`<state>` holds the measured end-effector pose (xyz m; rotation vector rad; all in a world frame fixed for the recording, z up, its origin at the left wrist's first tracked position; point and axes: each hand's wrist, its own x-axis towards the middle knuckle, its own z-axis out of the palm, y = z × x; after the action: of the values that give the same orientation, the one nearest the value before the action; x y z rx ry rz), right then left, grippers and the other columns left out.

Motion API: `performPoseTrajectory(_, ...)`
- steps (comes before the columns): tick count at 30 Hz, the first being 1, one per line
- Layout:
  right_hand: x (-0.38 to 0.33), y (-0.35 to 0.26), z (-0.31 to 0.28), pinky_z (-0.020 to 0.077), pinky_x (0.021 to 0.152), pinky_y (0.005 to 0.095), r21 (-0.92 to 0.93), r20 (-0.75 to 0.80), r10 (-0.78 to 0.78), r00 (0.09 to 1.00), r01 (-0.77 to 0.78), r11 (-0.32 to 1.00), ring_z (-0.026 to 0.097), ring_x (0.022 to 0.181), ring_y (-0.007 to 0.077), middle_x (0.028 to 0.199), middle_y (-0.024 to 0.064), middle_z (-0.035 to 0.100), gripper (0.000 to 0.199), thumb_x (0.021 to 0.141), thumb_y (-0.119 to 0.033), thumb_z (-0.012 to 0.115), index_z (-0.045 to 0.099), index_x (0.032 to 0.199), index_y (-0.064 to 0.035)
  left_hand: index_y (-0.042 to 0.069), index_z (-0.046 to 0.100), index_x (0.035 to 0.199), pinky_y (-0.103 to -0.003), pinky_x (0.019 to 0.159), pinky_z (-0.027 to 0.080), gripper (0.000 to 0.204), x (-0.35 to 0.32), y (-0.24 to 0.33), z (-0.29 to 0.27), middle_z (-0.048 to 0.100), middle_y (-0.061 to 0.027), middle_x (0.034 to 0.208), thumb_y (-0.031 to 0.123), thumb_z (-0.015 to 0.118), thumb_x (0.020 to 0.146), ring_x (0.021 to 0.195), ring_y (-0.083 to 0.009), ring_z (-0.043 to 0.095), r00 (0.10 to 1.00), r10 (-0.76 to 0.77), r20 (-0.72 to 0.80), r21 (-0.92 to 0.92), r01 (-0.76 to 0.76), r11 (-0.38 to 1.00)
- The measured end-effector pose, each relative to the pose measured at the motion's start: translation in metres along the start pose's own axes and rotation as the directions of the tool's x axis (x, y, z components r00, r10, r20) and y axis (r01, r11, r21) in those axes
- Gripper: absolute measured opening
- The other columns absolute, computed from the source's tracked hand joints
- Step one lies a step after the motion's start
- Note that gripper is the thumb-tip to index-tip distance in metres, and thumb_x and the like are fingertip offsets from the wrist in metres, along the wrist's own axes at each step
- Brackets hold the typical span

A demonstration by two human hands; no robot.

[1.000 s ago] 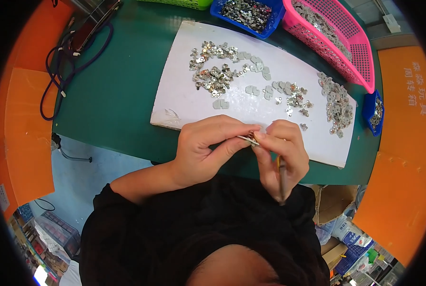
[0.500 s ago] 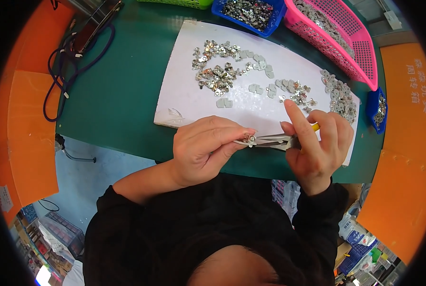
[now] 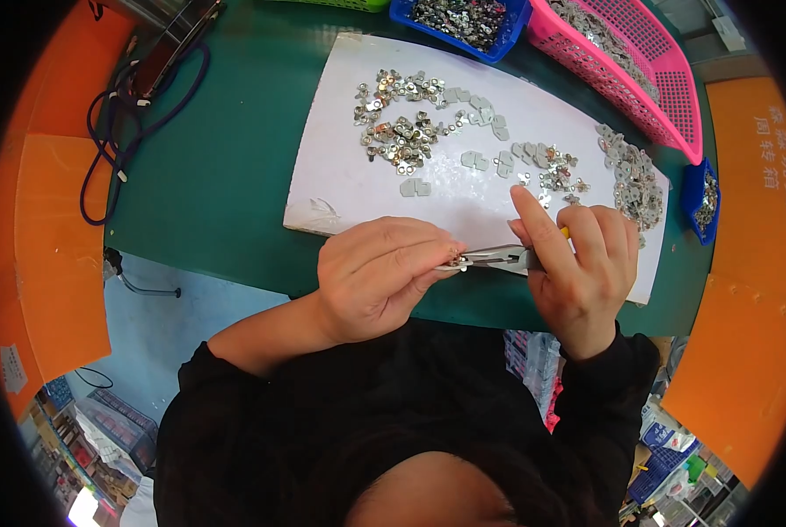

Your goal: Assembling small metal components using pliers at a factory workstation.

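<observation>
Mid-crimp, looks like: left hand pinching a tiny metal part at frame centre, right hand wrapped round pliers biting it. Next probably needs a steady squeeze.

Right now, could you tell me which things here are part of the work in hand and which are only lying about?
In use:
- left hand pinching a small metal part
- right hand gripping pliers
- loose metal pieces on the white sheet

Lying about:
- pink basket
- blue tray
- cables
</observation>
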<state>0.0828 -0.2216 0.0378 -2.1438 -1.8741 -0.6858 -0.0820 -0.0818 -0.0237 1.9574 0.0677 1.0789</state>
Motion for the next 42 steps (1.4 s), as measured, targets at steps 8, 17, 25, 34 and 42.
performPoseTrajectory(8,0.001,-0.002,-0.003,0.0388,0.065,0.0342,-0.008,0.054,0.019,0.998,-0.018,1.000,0.051,0.072,0.0189,0.075,0.0004,0.048,0.031,0.076,-0.016,0.079,0.076,0.108,-0.0184,-0.001,0.071,0.096,-0.031,0.065,0.057,0.020,0.000,-0.003,-0.002,0.072,-0.0116,0.089,0.003,0.078,0.077,0.078,-0.0257,0.071,1.000,-0.023,0.021,0.043,0.022,0.999)
performPoseTrajectory(17,0.002,-0.001,-0.001,0.0380,0.062,0.0353,-0.013,0.044,-0.015,0.999,0.015,1.000,0.051,0.070,0.0199,0.074,0.0005,0.047,0.030,0.077,-0.019,0.079,0.075,0.107,-0.0174,0.000,0.071,0.095,-0.032,0.065,0.057,0.020,-0.002,-0.004,0.001,0.072,-0.0107,0.088,0.007,0.078,0.077,0.080,-0.0265,0.072,0.998,0.063,0.002,0.151,-0.063,0.987)
performPoseTrajectory(25,0.000,-0.004,-0.006,0.0392,0.062,0.0357,0.094,0.209,0.035,0.977,-0.056,0.994,0.051,0.069,0.0209,0.073,0.0016,0.050,0.026,0.078,-0.014,0.077,0.073,0.104,-0.0146,-0.002,0.069,0.097,-0.032,0.069,0.057,0.012,-0.002,-0.001,0.004,0.072,-0.0129,0.092,0.004,0.070,0.087,0.081,-0.0275,0.071,0.999,-0.038,0.038,0.059,0.036,0.998)
performPoseTrajectory(34,0.001,0.015,-0.015,0.0456,0.062,0.0295,0.613,0.752,-0.075,0.655,-0.653,0.446,0.060,0.064,0.0203,0.072,0.0076,0.063,0.011,0.089,-0.013,0.067,0.070,0.088,-0.0026,-0.005,0.066,0.097,-0.027,0.073,0.053,0.009,0.002,0.002,-0.006,0.071,-0.0144,0.092,0.000,0.058,0.096,0.081,-0.0172,0.068,0.922,-0.345,0.177,-0.242,0.380,0.893)
performPoseTrajectory(42,0.023,0.026,-0.012,0.0486,0.064,0.0265,0.407,0.861,-0.429,0.272,-0.875,0.262,0.061,0.066,0.0099,0.069,0.0040,0.066,0.032,0.100,-0.027,0.062,0.068,0.081,-0.0011,-0.002,0.066,0.096,-0.028,0.065,0.053,0.005,0.010,0.004,-0.014,0.072,-0.0126,0.087,0.001,0.062,0.094,0.073,-0.0192,0.069,0.943,-0.202,0.264,-0.141,0.245,0.959)
